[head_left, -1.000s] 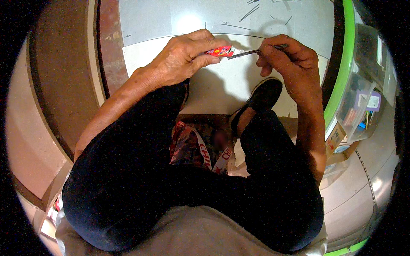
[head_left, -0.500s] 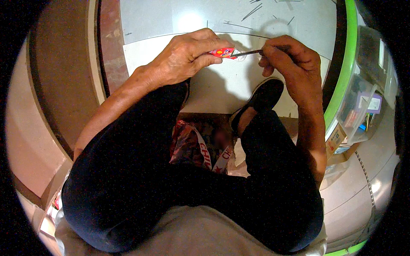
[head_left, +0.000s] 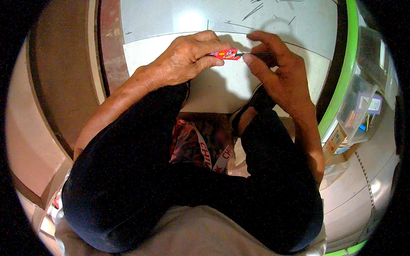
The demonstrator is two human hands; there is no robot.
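My left hand (head_left: 188, 57) pinches a small, flat red packet (head_left: 224, 54) with a colourful print between thumb and fingers. The packet lies sideways, and its pale, partly see-through end points right. Thin dark sticks (head_left: 261, 53) reach into that end. My right hand (head_left: 282, 64) is close by on the right, its thumb against the sticks near the packet's mouth and its index finger raised away from them. The other fingertips are partly hidden behind the sticks.
More thin dark sticks (head_left: 252, 12) lie scattered on the pale board (head_left: 158, 25) ahead. A patterned red bag (head_left: 183, 141) with a lettered strap is between my legs. Clear plastic bins (head_left: 363, 106) stand on the right, beyond a green edge (head_left: 341, 94). My dark shoe (head_left: 260, 100) is below my right hand.
My right hand has moved left, up to the packet, and its index finger has lifted. The dark sticks have shifted left with it. My left hand has barely moved.
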